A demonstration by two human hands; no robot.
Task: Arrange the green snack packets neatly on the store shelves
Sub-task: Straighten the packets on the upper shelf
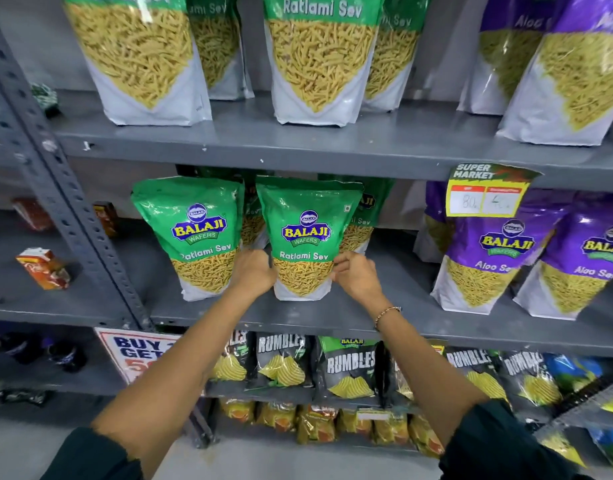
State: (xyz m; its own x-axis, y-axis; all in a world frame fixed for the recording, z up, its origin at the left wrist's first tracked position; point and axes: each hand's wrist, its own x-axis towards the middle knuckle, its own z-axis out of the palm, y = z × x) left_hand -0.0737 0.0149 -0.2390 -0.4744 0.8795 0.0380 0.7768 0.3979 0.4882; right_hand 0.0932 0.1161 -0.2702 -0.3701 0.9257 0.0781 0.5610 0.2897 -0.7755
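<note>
A green Ratlami Sev packet (307,233) stands upright on the middle grey shelf (332,320). My left hand (255,273) presses its lower left edge and my right hand (357,277) grips its lower right edge. A second green packet (194,237) stands just to its left, and more green packets (362,216) stand behind both. On the upper shelf (298,147), other green Ratlami Sev packets (320,60) stand in two stacks, their tops cut off by the frame.
Purple Aloo Sev packets (485,258) fill the right of the middle and upper shelves. A yellow price tag (485,192) hangs on the upper shelf edge. Black Rumbles bags (350,365) line the shelf below. A slotted upright post (56,188) and a small carton (43,268) stand at left.
</note>
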